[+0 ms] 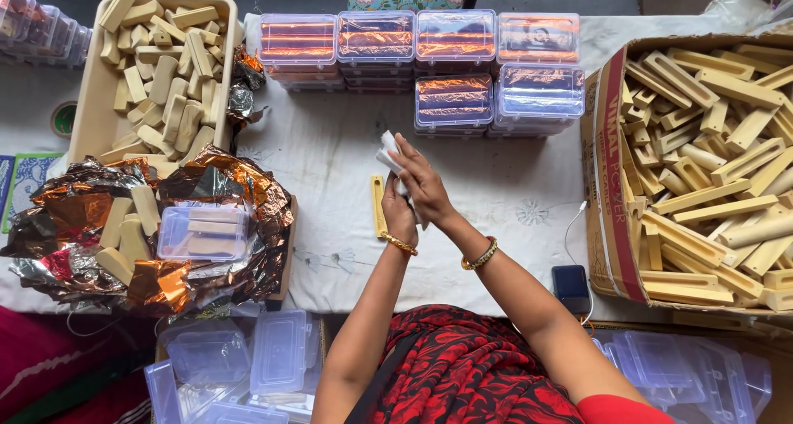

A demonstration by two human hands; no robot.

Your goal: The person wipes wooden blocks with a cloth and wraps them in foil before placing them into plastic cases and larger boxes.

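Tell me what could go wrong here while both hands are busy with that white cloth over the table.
The yellow piece lies right beside the left hand; a wrist sweep might knock it away. The right hand crosses over the left, so the white cloth could slip loose. The stacked clear boxes stand close ahead and could be nudged.

Right hand over left hand, fingers curled, wrists crossed.

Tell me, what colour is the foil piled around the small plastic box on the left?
Coppery orange and silver foil, seen in the head view.
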